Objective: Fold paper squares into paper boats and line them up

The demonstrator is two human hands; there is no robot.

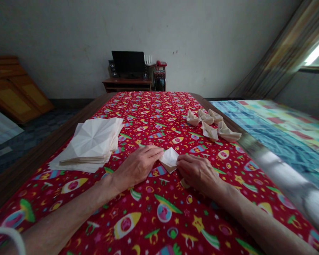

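Note:
A small folded piece of white paper (169,158) lies on the red patterned cloth between my two hands, one corner pointing away from me. My left hand (139,164) has its fingers together at the paper's left corner. At the right corner, my right hand (198,171) pinches the edge with curled fingers. To the left rests a stack of creased white paper sheets (91,138), fanned slightly at its edges. Several folded paper boats (209,130) stand in a loose group toward the right edge of the table.
The red cloth (149,212) covers a table with a dark wooden edge (63,132). Beyond its far end, a monitor (129,62) and speakers stand on a small desk (127,82). A bed with a patterned cover (276,134) is at right, a wooden cabinet (14,90) at left.

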